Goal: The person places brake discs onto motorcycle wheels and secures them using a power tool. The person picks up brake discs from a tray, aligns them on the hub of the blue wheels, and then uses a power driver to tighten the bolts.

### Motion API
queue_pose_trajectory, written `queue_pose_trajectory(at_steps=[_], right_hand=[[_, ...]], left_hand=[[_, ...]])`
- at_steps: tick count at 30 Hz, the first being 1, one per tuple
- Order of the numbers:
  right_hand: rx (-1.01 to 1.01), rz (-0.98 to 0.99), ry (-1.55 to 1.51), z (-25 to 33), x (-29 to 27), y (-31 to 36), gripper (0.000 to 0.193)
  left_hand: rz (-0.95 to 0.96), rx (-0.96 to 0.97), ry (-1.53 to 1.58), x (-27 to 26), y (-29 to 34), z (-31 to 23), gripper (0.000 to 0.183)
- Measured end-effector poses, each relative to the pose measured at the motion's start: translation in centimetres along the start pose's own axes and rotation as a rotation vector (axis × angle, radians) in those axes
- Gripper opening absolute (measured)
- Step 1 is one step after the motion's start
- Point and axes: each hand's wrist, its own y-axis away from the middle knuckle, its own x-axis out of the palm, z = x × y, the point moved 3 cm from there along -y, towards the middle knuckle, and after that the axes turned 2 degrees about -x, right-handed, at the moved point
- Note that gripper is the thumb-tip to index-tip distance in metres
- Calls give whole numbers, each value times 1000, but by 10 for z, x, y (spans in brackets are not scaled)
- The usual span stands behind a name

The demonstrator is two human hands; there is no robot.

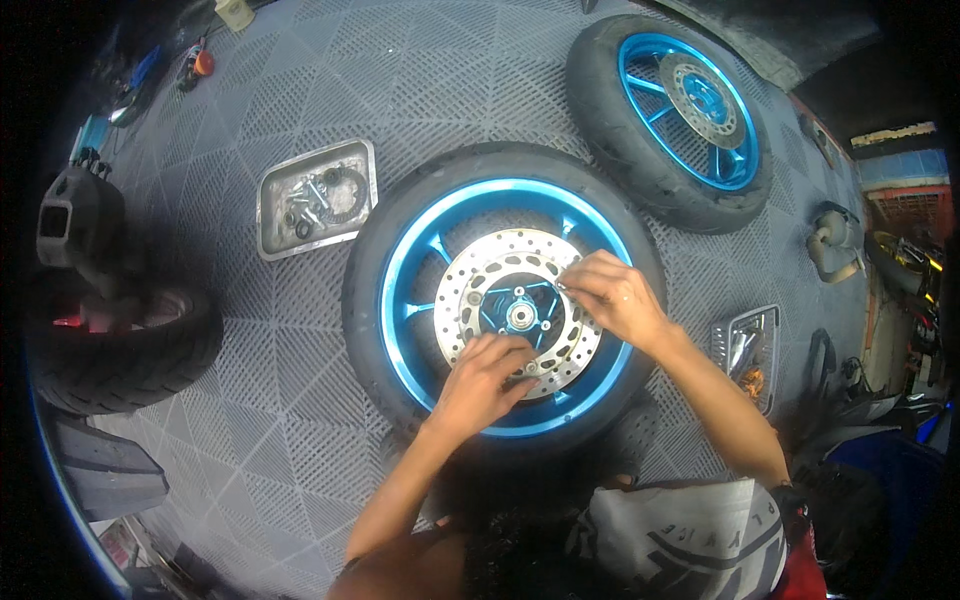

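A motorcycle wheel (401,255) with a bright blue rim and black tyre lies flat in front of me. A silver drilled brake disc (519,243) sits over its blue hub (521,316). My left hand (483,385) rests on the near left part of the disc, fingers bent and thumb apart, around a small round fastener. On the disc's right side, my right hand (620,300) pinches something small at the disc's edge; the fingertips mostly hide it, so its kind does not show.
A metal tray (268,215) with bolts and rings lies beyond the wheel to the left. A second blue wheel (590,85) touches the far right side. Another tyre (120,370) stands left. A basket (768,320) of parts and a grey metal part (832,243) are at right.
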Motion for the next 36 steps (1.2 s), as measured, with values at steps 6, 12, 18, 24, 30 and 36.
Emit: queue_pose_trajectory(at_steps=[6, 12, 18, 24, 30, 36], right_hand=[[-8, 86, 22, 2, -1, -7, 24], [-30, 232, 101, 8, -6, -13, 27], [-78, 287, 215, 9, -8, -16, 23], [-99, 323, 357, 15, -8, -22, 10], [-102, 372, 534, 13, 4, -19, 11], [-22, 274, 603, 4, 18, -10, 24]], left_hand=[[-62, 25, -37, 8, 5, 10, 35], [31, 37, -72, -1, 3, 1, 46], [-706, -192, -252, -28, 7, 20, 49], [-529, -446, 225, -23, -14, 53, 46], [-519, -454, 228, -24, -20, 61, 40], [-515, -408, 184, -24, -25, 65, 39]])
